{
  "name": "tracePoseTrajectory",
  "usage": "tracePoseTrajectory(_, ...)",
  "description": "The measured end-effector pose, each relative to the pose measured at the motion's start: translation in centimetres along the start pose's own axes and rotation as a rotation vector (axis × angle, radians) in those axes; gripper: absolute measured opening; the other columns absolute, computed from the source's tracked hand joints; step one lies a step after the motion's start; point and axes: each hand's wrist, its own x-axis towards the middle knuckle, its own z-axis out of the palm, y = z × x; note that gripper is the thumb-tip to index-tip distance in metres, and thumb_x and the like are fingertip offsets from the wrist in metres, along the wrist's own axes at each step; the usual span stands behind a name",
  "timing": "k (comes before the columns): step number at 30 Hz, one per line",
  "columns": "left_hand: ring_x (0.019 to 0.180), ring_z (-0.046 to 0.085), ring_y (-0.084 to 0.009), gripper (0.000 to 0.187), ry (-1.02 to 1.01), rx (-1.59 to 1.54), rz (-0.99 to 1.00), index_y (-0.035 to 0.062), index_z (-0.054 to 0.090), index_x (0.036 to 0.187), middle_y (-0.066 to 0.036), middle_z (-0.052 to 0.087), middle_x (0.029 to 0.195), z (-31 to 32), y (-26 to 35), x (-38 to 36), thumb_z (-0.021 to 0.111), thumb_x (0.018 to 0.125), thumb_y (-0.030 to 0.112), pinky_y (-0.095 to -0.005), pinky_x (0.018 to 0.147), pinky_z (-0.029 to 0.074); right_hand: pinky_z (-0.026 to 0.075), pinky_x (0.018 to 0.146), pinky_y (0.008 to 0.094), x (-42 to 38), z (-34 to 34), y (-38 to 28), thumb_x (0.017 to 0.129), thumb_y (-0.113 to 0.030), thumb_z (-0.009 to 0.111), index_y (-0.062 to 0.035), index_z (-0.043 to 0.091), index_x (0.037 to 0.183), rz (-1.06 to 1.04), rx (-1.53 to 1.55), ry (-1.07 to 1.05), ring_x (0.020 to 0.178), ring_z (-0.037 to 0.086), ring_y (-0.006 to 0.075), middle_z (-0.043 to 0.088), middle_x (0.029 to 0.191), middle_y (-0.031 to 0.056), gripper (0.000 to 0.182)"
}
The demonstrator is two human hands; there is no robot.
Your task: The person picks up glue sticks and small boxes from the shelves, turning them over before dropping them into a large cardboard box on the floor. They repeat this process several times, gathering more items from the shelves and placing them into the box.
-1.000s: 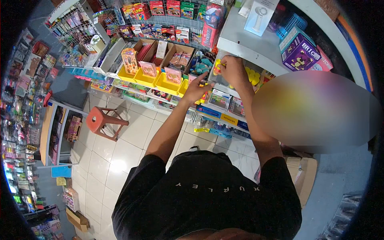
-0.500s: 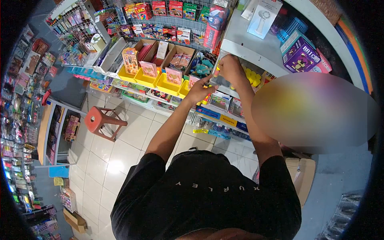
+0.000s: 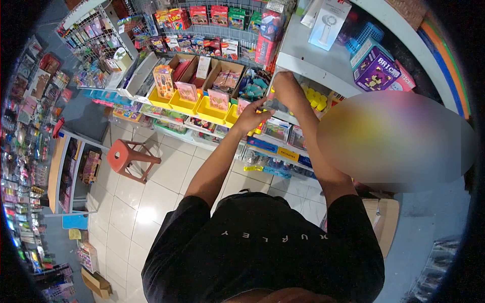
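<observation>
Left of centre in the frame, the left hand (image 3: 251,117) is half open at the shelf edge, thumb and fingers spread toward a small yellow item (image 3: 258,124); whether it grips it or only touches it, I cannot tell. Just right of it and higher, the right hand (image 3: 288,88) is curled nearly closed at the front of the white shelf (image 3: 323,63), knuckles toward the camera; a bit of yellow shows at its fingertips, but what it has hold of is hidden. Right of that hand, on the same shelf level, sit the yellow toys (image 3: 316,96), close-packed. They look like small, light, hard plastic pieces, likely smooth and a little slippery, best pinched by their sides between thumb and forefinger.
</observation>
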Motion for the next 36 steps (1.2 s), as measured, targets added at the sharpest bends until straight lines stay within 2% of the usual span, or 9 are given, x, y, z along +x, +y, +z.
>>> tracePoseTrajectory(3,0.076,0.062,-0.0128,0.071,0.03,-0.117,0.007,0.0036,0.039,0.142,-0.009,0.065,0.097,0.2,-0.8,0.2,0.073,0.085,0.029,-0.027,0.071,0.053,0.055,0.078,0.0421,-0.5,-0.5,0.1,0.065,-0.002,0.073,0.0091,0.066,0.079,-0.012,0.098,-0.008,0.086,0.066,0.0395,0.065,0.085,0.0265,0.019)
tracePoseTrajectory(6,0.095,0.062,-0.0146,0.06,0.018,-0.304,-0.096,0.001,0.047,0.135,-0.01,0.064,0.109,0.1,-0.5,-0.7,0.07,0.088,0.028,-0.0263,0.08,0.05,0.055,0.071,0.0409,-2.4,-1.7,-0.4,0.069,-0.002,0.07,0.0082,0.065,0.08,-0.031,0.163,0.197,0.076,0.067,0.0383,0.065,0.078,0.0236,0.016)
tracePoseTrajectory(9,0.08,0.063,-0.0138,0.042,0.089,-0.575,-0.13,0.0021,0.054,0.124,-0.006,0.063,0.092,0.6,0.4,-2.4,0.066,0.091,0.026,-0.027,0.072,0.054,0.054,0.065,0.0364,-5.5,-5.0,-2.4,0.073,-0.006,0.071,0.007,0.064,0.079,-0.118,0.342,0.347,0.072,0.068,0.0328,0.065,0.076,0.022,0.015)
tracePoseTrajectory(12,0.07,0.062,-0.0141,0.032,0.151,-0.78,-0.1,0.0048,0.056,0.118,-0.005,0.06,0.084,1.3,1.5,-3.5,0.063,0.093,0.024,-0.0277,0.064,0.054,0.047,0.061,0.0238,-9.6,-3.7,-4.3,0.081,-0.011,0.071,0.002,0.06,0.074,0.115,0.775,0.24,0.068,0.061,0.0104,0.062,0.071,0.0071,0.019)
tracePoseTrajectory(15,0.074,0.062,-0.0151,0.032,0.206,-0.857,0.015,0.0051,0.056,0.118,-0.006,0.061,0.086,2.0,1.2,-3.5,0.063,0.093,0.024,-0.0276,0.063,0.053,0.047,0.061,0.0213,-12.2,0.5,-3.8,0.084,-0.012,0.072,-0.0005,0.057,0.086,0.169,1.118,-0.025,0.073,0.058,0.0042,0.063,0.077,0.0025,0.019)
tracePoseTrajectory(19,0.079,0.062,-0.0162,0.033,0.24,-0.886,0.06,0.0036,0.055,0.118,-0.008,0.062,0.088,3.5,1.7,-3.7,0.062,0.094,0.024,-0.0273,0.064,0.053,0.051,0.067,0.023,-14.0,2.3,-4.7,0.082,-0.002,0.072,-0.0032,0.051,0.097,0.138,1.334,0.053,0.074,0.061,0.0079,0.064,0.087,0.0052,0.026)
tracePoseTrajectory(22,0.08,0.062,-0.0166,0.034,0.205,-0.899,0.011,0.0028,0.054,0.119,-0.009,0.062,0.09,3.9,3.3,-4.3,0.062,0.094,0.024,-0.0271,0.066,0.053,0.052,0.069,0.0252,-14.3,3.0,-3.9,0.082,-0.012,0.075,-0.0014,0.053,0.095,0.249,1.437,-0.04,0.079,0.063,0.0115,0.065,0.092,0.0086,0.027)
tracePoseTrajectory(28,0.085,0.062,-0.0151,0.036,0.169,-0.817,0.03,0.0021,0.052,0.122,-0.009,0.062,0.1,3.6,2.7,-3.9,0.06,0.095,0.025,-0.0275,0.072,0.055,0.053,0.068,0.0266,-15.1,2.3,-3.4,0.084,-0.012,0.072,-0.0007,0.056,0.103,0.311,1.595,-0.014,0.082,0.064,0.0137,0.066,0.095,0.0108,0.028)
tracePoseTrajectory(36,0.076,0.057,-0.0091,0.025,0.071,-0.454,0.097,0.0047,0.056,0.108,-0.002,0.058,0.091,2.6,1.6,-3.6,0.068,0.089,0.014,-0.0217,0.065,0.048,0.054,0.065,0.0262,-15.5,-1.7,-4.4,0.086,-0.008,0.069,-0.0072,0.042,0.133,0.241,1.489,-0.086,0.084,0.065,0.0158,0.064,0.1,0.0119,0.054)
